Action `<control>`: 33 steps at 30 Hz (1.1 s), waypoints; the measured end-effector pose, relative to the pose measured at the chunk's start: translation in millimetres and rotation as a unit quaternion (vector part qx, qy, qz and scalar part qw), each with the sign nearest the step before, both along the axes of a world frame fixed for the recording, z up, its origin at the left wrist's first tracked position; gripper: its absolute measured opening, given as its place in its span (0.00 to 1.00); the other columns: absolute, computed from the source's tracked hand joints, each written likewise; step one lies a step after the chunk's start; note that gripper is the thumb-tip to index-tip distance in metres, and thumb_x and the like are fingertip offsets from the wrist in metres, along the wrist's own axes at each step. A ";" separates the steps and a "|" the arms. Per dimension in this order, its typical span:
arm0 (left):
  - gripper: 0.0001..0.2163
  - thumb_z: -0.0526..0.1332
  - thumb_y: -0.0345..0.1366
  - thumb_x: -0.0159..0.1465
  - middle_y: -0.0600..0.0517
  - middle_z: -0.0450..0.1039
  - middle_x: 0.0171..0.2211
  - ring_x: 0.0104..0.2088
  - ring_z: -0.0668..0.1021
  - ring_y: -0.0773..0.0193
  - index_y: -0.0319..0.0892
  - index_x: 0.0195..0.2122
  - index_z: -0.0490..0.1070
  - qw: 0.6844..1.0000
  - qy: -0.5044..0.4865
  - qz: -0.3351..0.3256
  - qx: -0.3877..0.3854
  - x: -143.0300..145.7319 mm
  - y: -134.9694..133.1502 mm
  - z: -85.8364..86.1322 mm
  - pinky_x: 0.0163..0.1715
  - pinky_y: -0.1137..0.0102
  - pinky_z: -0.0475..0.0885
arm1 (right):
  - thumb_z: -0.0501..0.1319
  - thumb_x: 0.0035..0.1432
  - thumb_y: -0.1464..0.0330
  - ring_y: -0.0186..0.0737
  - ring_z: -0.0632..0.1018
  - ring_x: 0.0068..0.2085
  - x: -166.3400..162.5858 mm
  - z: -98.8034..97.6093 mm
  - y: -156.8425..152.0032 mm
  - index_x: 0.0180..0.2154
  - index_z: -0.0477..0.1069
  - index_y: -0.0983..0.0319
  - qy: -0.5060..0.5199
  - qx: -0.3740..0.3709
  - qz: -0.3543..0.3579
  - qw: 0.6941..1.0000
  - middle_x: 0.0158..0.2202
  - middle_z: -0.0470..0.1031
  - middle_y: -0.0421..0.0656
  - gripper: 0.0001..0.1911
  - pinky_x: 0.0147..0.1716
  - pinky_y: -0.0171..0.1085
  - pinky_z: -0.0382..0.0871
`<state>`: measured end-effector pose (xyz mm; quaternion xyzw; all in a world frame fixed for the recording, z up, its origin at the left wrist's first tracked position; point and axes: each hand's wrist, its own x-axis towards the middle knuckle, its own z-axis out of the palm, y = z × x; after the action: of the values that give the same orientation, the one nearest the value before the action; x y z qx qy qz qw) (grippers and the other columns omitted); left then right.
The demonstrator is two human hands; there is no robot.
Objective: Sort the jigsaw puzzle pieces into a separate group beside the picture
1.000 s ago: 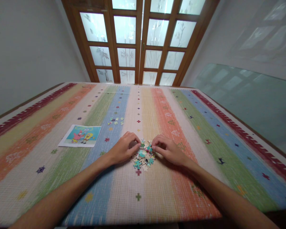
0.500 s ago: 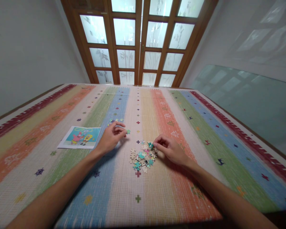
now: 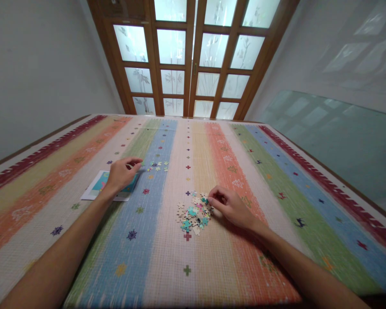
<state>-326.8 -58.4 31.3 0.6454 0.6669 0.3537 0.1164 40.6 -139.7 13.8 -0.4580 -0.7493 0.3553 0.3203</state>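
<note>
My left hand is over the picture card, thumb and fingertips pinched on a small greenish puzzle piece. Right beside that piece lies a small group of laid-out puzzle pieces on the blue stripe. My right hand rests at the right edge of a loose pile of jigsaw pieces, its thumb and forefinger closed at a teal puzzle piece. Some pieces in the pile show teal, pink or yellow print; others are plain beige. The picture card, with a cartoon print, is partly hidden by my left hand and wrist.
A striped tablecloth with small woven figures covers the table. Beyond its far edge stand wooden doors with frosted panes. A pale glass panel leans along the right wall.
My left hand has moved left with the puzzle piece, from right of the laid-out pieces to their left side, now covering part of the card. My right hand stays by the pile.
</note>
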 end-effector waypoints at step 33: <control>0.10 0.58 0.37 0.70 0.47 0.75 0.36 0.39 0.75 0.58 0.41 0.41 0.79 0.927 0.040 -0.362 0.092 109.4 -59.9 -24.2 0.44 0.60 0.71 | 0.60 0.68 0.66 0.41 0.72 0.34 -5.3 -5.0 -3.2 0.48 0.80 0.59 -0.142 0.121 0.038 0.982 0.32 0.70 0.44 0.13 0.36 0.40 0.64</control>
<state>-217.5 -118.3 7.1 0.8643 0.3569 0.3214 0.1496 35.3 -143.0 8.8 -0.4327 -0.8414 0.2058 0.2498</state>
